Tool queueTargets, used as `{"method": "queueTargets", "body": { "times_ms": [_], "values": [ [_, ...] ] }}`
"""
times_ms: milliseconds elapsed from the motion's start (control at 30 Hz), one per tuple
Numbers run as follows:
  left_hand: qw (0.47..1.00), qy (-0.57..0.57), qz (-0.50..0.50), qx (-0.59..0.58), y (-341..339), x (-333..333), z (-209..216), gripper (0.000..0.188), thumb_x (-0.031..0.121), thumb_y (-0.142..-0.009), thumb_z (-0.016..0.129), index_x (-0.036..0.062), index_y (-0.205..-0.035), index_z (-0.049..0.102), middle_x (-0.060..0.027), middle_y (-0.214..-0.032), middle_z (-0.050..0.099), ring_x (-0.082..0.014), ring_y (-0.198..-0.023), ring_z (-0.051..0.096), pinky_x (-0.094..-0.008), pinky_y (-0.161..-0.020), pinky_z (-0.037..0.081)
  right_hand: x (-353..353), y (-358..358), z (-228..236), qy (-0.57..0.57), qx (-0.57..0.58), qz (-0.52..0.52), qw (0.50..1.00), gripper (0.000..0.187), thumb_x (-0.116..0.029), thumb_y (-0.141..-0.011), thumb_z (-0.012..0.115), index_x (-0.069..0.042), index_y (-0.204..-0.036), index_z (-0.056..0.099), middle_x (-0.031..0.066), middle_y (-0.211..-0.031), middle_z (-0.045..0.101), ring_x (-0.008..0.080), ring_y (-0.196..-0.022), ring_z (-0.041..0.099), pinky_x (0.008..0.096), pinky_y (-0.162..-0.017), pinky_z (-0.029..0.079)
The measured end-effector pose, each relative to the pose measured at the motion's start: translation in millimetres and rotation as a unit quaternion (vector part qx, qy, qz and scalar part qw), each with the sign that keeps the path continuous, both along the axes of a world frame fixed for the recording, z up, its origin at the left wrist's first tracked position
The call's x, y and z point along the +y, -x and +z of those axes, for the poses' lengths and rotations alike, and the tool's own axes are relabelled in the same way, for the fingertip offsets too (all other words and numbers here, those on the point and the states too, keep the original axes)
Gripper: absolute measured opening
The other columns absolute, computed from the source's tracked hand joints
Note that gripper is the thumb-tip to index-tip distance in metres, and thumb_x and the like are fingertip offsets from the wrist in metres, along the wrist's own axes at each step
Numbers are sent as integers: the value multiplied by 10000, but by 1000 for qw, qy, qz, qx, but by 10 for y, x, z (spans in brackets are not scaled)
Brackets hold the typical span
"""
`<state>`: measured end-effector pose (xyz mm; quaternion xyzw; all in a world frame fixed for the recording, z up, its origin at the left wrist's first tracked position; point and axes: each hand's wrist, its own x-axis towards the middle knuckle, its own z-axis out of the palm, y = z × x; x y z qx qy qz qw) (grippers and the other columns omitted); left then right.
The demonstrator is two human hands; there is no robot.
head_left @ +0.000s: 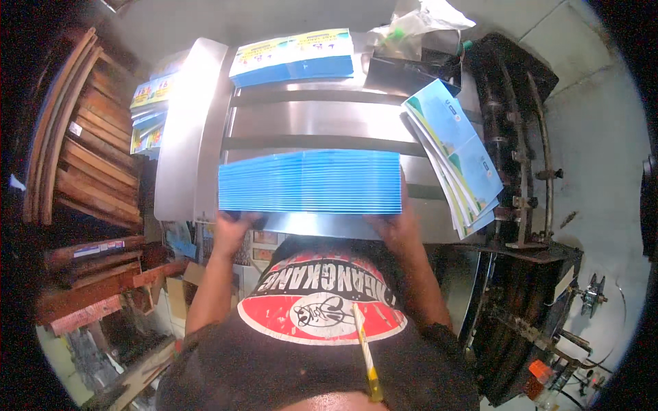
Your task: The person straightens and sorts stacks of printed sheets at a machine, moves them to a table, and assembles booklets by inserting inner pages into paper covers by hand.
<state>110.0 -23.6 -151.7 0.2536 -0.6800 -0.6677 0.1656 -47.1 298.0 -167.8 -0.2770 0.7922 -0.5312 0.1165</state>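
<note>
A wide stack of blue paper sheets or booklets faces me with its many layered edges, at the near side of a metal table. My left hand grips the stack's lower left corner, its fingers mostly hidden under and behind the paper. At the lower right corner my right hand holds the stack, with part of it reaching up along the right end. To the right, a fanned pile of light-blue printed booklets lies slanted across the table.
Slatted metal table spreads ahead. At its far side sit a printed stack and a black box with a plastic bag. More printed bundles lie left, beside wooden boards. Dark machinery stands right.
</note>
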Motion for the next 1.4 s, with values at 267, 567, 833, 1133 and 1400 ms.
{"method": "queueTargets", "body": {
  "times_ms": [267,567,833,1133,1400],
  "values": [
    [998,-59,-8,-5,-198,-153,-314,665,164,-738,802,38,-1311,489,-65,-1224,576,-216,-1138,537,-369,-1007,409,-82,-23,79,225,-211,12,951,1101,-294,-742,769,-29,-1535,52,193,-1573,173,278,-1421,250,392,-1158,204],
    [991,-124,-4,49,-252,-129,-379,662,200,-800,752,36,-1365,448,-76,-1296,536,-226,-1208,488,-389,-1071,338,-92,-41,83,242,-210,15,947,1034,-258,-751,699,-34,-1536,64,181,-1539,238,280,-1392,297,405,-1145,230],
    [991,-128,-23,44,-347,-158,-452,660,216,-783,766,40,-1347,471,-68,-1282,551,-215,-1190,507,-387,-1047,369,-102,-104,95,259,-234,-13,937,1092,-285,-695,723,-59,-1541,71,178,-1498,314,278,-1357,355,411,-1131,262],
    [996,-64,-55,-41,-313,-65,-201,663,72,-707,803,27,-1299,506,-59,-1177,603,-211,-1083,569,-370,-963,452,28,-83,93,177,-166,34,970,1313,-421,-625,875,-44,-1535,7,181,-1506,314,296,-1359,368,418,-1131,275],
    [995,-69,-64,-25,-322,-20,-231,644,-4,-693,808,37,-1265,515,-60,-1156,601,-187,-1060,574,-358,-929,478,178,-89,-242,26,-107,21,994,979,-324,-718,849,-15,-1432,255,142,-1287,492,255,-1148,514,386,-990,431]
  ]
}}
